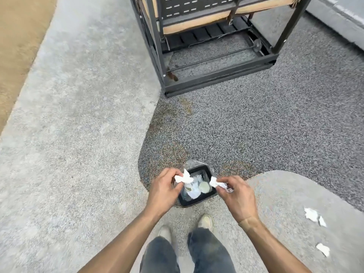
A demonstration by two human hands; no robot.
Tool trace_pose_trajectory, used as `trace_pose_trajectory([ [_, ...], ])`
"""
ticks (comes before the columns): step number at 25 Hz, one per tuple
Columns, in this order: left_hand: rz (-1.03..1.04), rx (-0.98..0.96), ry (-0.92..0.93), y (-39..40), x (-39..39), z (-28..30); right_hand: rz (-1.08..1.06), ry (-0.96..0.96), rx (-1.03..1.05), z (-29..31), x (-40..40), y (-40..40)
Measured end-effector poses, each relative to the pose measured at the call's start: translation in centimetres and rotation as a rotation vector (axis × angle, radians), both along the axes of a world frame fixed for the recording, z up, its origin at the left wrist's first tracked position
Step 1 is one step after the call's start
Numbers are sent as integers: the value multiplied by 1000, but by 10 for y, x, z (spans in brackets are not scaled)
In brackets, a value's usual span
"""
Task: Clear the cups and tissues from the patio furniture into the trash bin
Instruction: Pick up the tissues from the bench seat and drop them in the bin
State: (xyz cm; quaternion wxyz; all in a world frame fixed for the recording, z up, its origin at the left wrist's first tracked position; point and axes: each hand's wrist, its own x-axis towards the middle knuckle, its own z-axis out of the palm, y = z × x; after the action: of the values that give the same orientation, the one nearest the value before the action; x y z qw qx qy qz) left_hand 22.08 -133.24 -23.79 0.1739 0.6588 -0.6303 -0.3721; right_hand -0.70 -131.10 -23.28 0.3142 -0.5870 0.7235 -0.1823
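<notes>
Matt black plastic trash bin with a clear glossy liner; crumpled white paper tissues; rough speckled ground; dark matt metal frame at upper centre.

Left hand and right hand apparently pinched closed, arms outstretched

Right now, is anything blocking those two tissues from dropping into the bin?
Nothing visible. The left hand and right hand each hold a tissue over the trash bin, whose mouth is open.

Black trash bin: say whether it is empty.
Not empty. The black square trash bin with a clear liner holds white crumpled tissues and a pale round cup.
</notes>
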Motion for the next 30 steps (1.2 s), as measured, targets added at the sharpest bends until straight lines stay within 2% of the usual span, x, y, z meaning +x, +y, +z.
trace_pose_trajectory([
  [6,24,151,-50,-22,6,-131,-34,49,230,-120,3,-33],
  [13,4,266,-123,-34,-13,-330,-54,101,400,-321,26,-61],
  [17,38,327,-183,-38,-23,-399,-18,154,436,-397,38,-62],
  [23,64,348,-182,-47,-35,-424,6,178,440,-428,37,-61],
  [30,42,351,-209,-56,-33,-372,-9,77,403,-368,28,-69],
])
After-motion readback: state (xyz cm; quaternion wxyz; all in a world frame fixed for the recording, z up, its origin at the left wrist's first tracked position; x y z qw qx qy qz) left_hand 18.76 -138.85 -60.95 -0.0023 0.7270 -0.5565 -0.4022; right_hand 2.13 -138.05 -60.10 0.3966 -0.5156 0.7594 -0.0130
